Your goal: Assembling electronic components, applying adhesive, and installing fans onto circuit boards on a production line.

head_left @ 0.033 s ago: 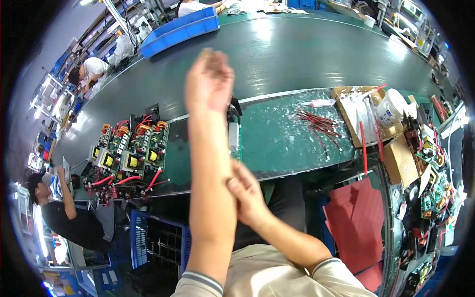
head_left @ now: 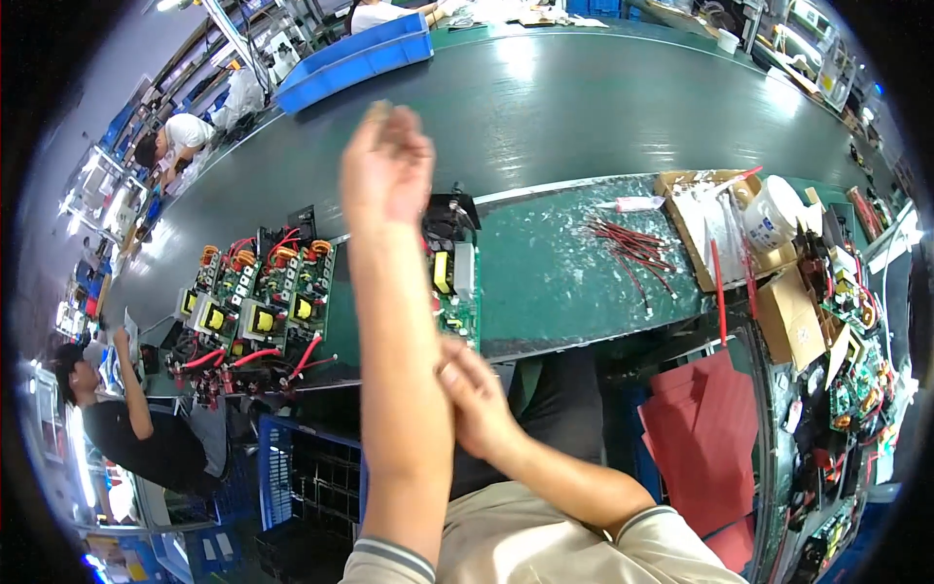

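Note:
My left arm stretches forward over the bench, and my left hand is raised above the dark belt. Its fingers are loosely bent and apart, slightly blurred, with nothing visible in them. Against the inner side of that forearm, near the elbow, my right hand is closed, thumb and bent fingers touching the skin. Behind the left forearm sits a circuit board with a yellow-wrapped transformer and a pale metal block, partly hidden. Several assembled circuit boards with red wires and copper coils stand in rows on the left.
Dark red wires lie on the green bench, near a cardboard tray holding a white tub. Red sheets lie at lower right. A blue bin sits across the belt. Co-workers are at the left and far side.
My left arm and hand have shifted a little to the left, so more of the circuit board behind it shows. My right hand stays against the forearm.

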`<state>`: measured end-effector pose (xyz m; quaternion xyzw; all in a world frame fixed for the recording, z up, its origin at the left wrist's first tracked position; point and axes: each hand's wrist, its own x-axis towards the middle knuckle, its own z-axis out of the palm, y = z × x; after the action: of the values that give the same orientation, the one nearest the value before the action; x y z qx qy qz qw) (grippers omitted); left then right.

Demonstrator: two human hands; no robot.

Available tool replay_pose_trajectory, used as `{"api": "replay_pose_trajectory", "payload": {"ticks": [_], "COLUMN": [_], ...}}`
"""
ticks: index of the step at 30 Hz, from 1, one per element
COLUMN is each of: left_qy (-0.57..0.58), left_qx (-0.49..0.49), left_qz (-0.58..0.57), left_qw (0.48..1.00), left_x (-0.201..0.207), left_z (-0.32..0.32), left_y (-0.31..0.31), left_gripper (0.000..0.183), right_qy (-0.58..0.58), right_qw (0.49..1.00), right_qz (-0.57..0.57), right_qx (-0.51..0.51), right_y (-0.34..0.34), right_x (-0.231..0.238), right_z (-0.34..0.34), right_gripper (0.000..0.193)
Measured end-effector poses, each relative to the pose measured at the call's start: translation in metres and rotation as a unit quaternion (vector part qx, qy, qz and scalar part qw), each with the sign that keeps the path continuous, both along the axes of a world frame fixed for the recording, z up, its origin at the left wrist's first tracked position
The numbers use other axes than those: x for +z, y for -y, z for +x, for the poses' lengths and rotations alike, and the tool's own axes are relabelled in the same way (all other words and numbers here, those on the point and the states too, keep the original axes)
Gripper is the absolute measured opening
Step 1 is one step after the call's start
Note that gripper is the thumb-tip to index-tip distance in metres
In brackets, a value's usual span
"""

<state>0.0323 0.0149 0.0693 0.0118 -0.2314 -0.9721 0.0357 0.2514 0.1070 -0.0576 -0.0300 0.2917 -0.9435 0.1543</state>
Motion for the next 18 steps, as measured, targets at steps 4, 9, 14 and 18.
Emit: {"api": "replay_pose_trajectory", "payload": {"ticks": [4,9,14,18], "left_qy": [0.002,-0.052,-0.131,-0.134], "left_qx": [0.153,0.196,-0.052,-0.215], "left_qz": [-0.097,-0.239,-0.623,-0.603], "left_qw": [0.983,0.95,0.769,0.756], "left_x": [0.013,-0.007,-0.086,-0.105], "left_z": [-0.009,-0.034,-0.022,-0.024], "left_y": [0.076,0.106,0.1,0.084], "left_gripper": [0.026,0.033,0.07,0.079], "right_qy": [0.168,0.32,-0.081,0.151], "right_qw": [0.954,0.841,0.847,0.837], "right_qz": [-0.134,-0.093,0.258,0.516], "right_qx": [0.21,0.426,0.458,-0.107], "right_y": [0.04,0.049,-0.014,-0.076], "right_x": [-0.004,0.018,-0.035,-0.141], "right_z": [0.054,0.073,0.055,0.042], "right_gripper": [0.053,0.071,0.048,0.054]}}
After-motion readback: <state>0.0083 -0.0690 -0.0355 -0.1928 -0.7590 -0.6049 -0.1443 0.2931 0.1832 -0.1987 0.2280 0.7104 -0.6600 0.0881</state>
